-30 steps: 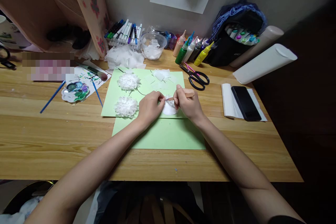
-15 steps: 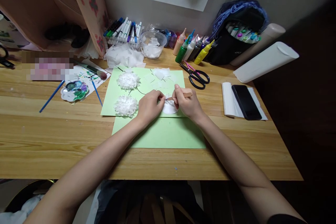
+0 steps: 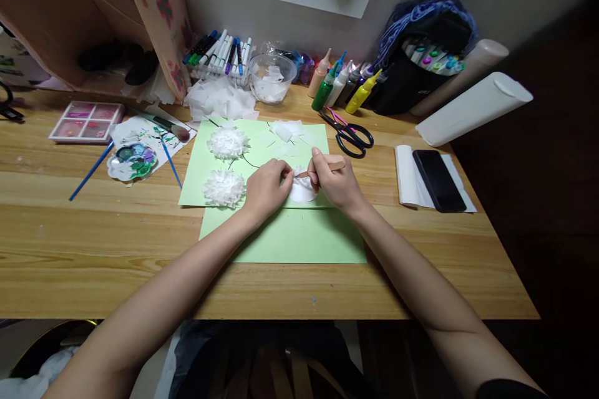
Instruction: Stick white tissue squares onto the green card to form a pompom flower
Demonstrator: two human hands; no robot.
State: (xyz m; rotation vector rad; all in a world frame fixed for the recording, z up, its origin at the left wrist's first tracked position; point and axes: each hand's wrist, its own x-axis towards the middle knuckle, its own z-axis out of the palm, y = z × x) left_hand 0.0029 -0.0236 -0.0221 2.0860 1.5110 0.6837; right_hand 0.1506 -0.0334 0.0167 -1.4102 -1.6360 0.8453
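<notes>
My right hand [image 3: 333,181] is closed round a thin brown wooden stick [image 3: 334,166]. The stick's dark tip meets a white round paper piece [image 3: 303,192] with some ruffled bits at its top. On the left side of that round, my left hand [image 3: 270,184] rests on the green sheet [image 3: 262,137], thumb and forefinger pinched together; what lies between them is too small to make out. Two fluffy white paper flowers, an upper one [image 3: 228,143] and a lower one [image 3: 223,187], sit left of my hands. Small white paper squares [image 3: 286,132] lie just beyond.
Black-handled scissors [image 3: 350,137] lie right of the sheet, below several paint bottles [image 3: 327,87]. A phone [image 3: 438,179] rests on white tissue at right. White paper scraps [image 3: 219,100] and a clear bowl [image 3: 272,78] stand behind. Paint palette [image 3: 133,161] and brushes occupy the left.
The stick's tip has shifted very slightly at the round paper piece. Both hands otherwise keep their places, and the whole view has moved a little.
</notes>
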